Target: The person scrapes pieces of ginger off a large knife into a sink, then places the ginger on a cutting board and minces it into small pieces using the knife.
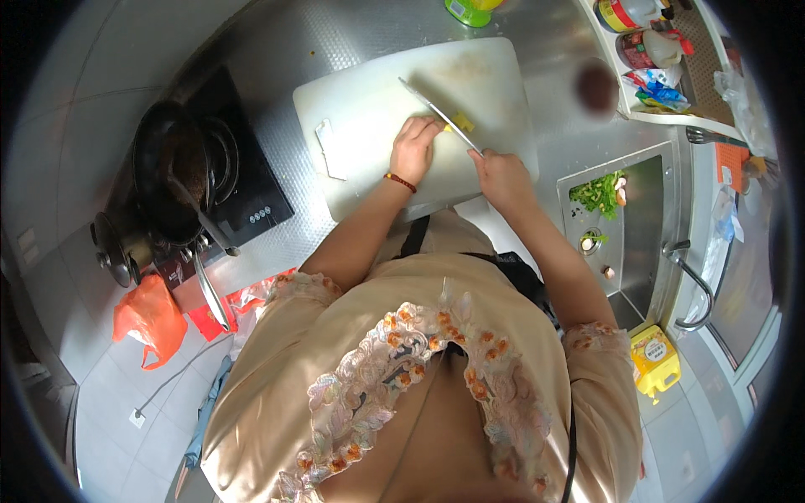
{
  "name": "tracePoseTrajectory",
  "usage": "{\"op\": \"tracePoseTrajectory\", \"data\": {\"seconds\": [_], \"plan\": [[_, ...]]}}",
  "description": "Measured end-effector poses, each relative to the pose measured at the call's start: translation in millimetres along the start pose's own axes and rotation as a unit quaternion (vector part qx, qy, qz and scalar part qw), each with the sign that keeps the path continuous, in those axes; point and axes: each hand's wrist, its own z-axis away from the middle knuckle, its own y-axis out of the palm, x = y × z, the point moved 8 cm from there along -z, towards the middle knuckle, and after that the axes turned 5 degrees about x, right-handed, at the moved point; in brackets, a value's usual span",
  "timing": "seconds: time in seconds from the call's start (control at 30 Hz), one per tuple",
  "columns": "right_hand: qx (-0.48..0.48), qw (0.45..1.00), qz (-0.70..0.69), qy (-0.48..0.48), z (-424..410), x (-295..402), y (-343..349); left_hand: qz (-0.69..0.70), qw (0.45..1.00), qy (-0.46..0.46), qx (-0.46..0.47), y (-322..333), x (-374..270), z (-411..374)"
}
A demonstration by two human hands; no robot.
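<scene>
A white cutting board (371, 94) lies on the steel counter in front of me. My right hand (505, 180) grips the handle of a kitchen knife (434, 108), its blade slanting up and left over the board. Small yellow food pieces (463, 122) lie just right of the blade. On the blade's left side, the bent fingers of my left hand (414, 149) press on a bit of yellow food (448, 127), mostly hidden by the fingertips. A beaded bracelet (400, 182) circles my left wrist. Near the board's left edge is a thin pale object or cutout (327, 149); I cannot tell which.
Left, a black wok (165, 170) with a ladle (201, 214) stands on an induction cooktop (264, 188). Right, a steel sink (648, 188) holds leafy greens (594, 193) and eggshell-like bits. Sauce bottles (648, 50) stand on a shelf. A green kitchen scale (468, 12) sits behind the board.
</scene>
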Motion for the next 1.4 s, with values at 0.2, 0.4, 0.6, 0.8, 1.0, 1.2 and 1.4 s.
{"op": "tracePoseTrajectory", "data": {"seconds": [0.2, 0.4, 0.6, 0.8, 1.0, 1.2, 1.4], "plan": [[-0.025, 1.000, 0.004, -0.003, -19, 7, 22, 0.009, 1.000, -0.006, 0.003, 0, -2, -2], [-0.029, 0.999, -0.040, -0.006, -17, -1, 5, 0.017, 1.000, -0.007, -0.004, -3, -2, -11], [0.010, 1.000, -0.017, 0.018, -12, 8, 12, 0.023, 1.000, -0.014, -0.008, -3, -3, -5], [-0.029, 0.996, -0.080, 0.000, -28, -13, 27, 0.027, 1.000, -0.013, -0.006, -5, -4, -5], [0.012, 1.000, -0.004, 0.008, -6, 4, 7, 0.024, 1.000, -0.001, -0.008, -8, -8, -7], [-0.041, 0.998, -0.034, 0.014, -34, 5, 20, 0.027, 1.000, -0.003, -0.010, -4, -1, -12], [0.026, 0.999, -0.029, 0.011, -9, 5, 6, 0.028, 1.000, -0.011, -0.009, -7, -2, -9]]}}
